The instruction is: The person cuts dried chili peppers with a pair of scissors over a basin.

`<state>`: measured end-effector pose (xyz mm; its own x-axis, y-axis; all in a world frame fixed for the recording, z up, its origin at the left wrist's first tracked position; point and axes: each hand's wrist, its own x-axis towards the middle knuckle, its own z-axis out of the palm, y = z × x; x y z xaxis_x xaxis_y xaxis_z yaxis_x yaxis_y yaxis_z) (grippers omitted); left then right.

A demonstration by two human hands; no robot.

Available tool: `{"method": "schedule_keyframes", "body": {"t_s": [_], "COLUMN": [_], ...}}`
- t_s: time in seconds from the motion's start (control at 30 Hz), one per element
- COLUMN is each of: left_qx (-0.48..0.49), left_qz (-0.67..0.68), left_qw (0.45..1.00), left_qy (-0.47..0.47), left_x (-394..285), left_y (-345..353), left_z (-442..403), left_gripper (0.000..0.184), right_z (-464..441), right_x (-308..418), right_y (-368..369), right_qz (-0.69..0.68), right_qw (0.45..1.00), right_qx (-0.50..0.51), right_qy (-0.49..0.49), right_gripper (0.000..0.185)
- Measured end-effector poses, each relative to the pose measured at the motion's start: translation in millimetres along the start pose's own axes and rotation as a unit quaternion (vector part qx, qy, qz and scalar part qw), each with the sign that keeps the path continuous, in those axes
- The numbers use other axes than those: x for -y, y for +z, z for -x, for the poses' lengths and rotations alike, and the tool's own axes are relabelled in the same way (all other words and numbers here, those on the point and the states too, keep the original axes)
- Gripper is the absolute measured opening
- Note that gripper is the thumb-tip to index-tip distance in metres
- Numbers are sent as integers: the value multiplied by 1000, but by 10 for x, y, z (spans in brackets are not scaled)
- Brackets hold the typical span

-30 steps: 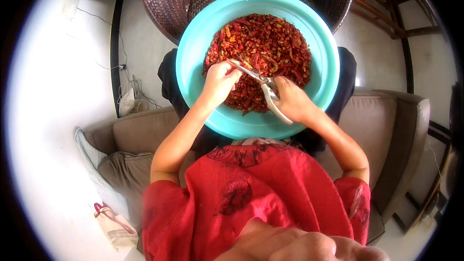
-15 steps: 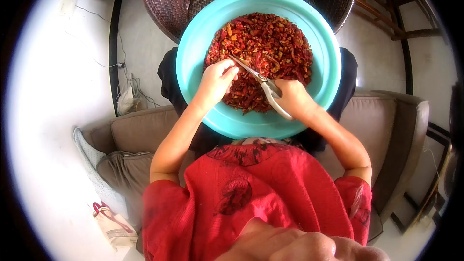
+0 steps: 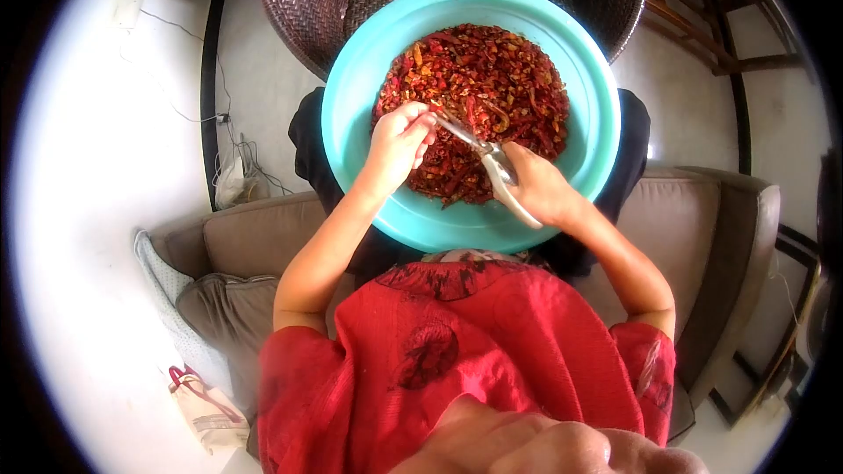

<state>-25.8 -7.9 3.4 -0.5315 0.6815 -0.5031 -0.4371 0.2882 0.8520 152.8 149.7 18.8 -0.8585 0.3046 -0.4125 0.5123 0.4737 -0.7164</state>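
A turquoise basin [image 3: 351, 154] holds a heap of chopped dried red chilies [image 3: 492, 70]. Over its left part is my left hand [image 3: 398, 145], fingers pinched together; what they hold is too small to make out. My right hand [image 3: 537, 183] is wrapped round the white handles of a pair of scissors [image 3: 494, 165]. The scissors' blades point up and left, with the tips at the fingertips of my left hand, above the chilies.
Behind the basin stands a dark woven chair [image 3: 303, 13]. A beige sofa [image 3: 672, 211] is beneath and beside me, with a cushion [image 3: 230, 307] at left. A cloth bag [image 3: 209, 412], cables and a wooden frame [image 3: 702, 31] are around.
The scissors and my right hand have shifted slightly down and right. The blade tips have come closer to my left fingertips, and my left hand has moved a little right since half a second ago.
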Motion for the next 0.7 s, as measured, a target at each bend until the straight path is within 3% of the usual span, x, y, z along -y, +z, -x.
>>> {"method": "schedule_keyframes", "body": {"t_s": [0.13, 0.2, 0.43, 0.7], "left_qx": [-29, 1, 3, -16], "left_qz": [-13, -54, -179, -216], "left_qw": [999, 998, 979, 974], "left_qy": [20, 29, 94, 66], "left_x": [53, 65, 94, 53], "left_y": [63, 64, -33, -40], "left_z": [-12, -12, 0, 5], "left_gripper": [12, 12, 14, 14], "right_z": [-67, -80, -65, -39], "right_x": [35, 106, 82, 80], "right_y": [27, -24, -1, -9], "right_qz": [27, 5, 20, 25], "right_qw": [999, 999, 1000, 1000], "right_qx": [-28, 27, -17, -14], "right_qy": [-14, 27, -4, 5], "right_gripper": [31, 42, 38, 33]}}
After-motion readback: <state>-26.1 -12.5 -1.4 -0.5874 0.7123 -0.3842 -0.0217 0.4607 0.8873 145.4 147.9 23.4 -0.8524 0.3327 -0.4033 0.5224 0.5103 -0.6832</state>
